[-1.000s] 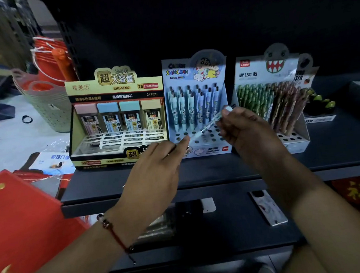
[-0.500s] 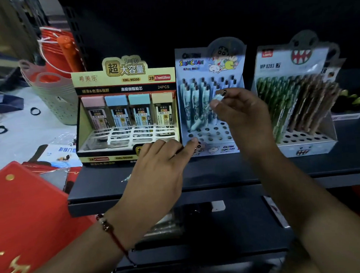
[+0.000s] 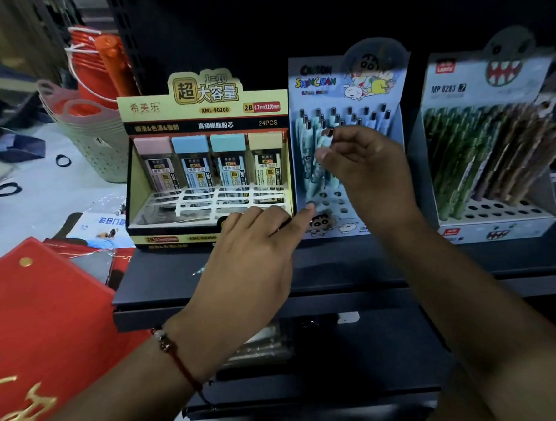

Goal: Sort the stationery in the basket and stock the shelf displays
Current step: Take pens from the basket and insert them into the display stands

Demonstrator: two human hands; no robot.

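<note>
The head view shows a dark shelf [image 3: 355, 264] with three display boxes side by side. The right hand [image 3: 365, 172] pinches the top of a pale blue pen [image 3: 323, 142] between thumb and fingers. The pen stands almost upright in the middle box, the cartoon pen display [image 3: 343, 79], among other pens of the same kind. The left hand [image 3: 253, 254] lies flat and relaxed in front, holding nothing, and its pointing finger touches the holed front of that box. To the left sits the yellow pencil lead box [image 3: 205, 107], with four small cases standing in a row. To the right is the green and brown pen display [image 3: 492, 171]. A red folder [image 3: 39, 322] lies at the lower left. Pale baskets [image 3: 94, 150] are stacked further back on the left.
</note>
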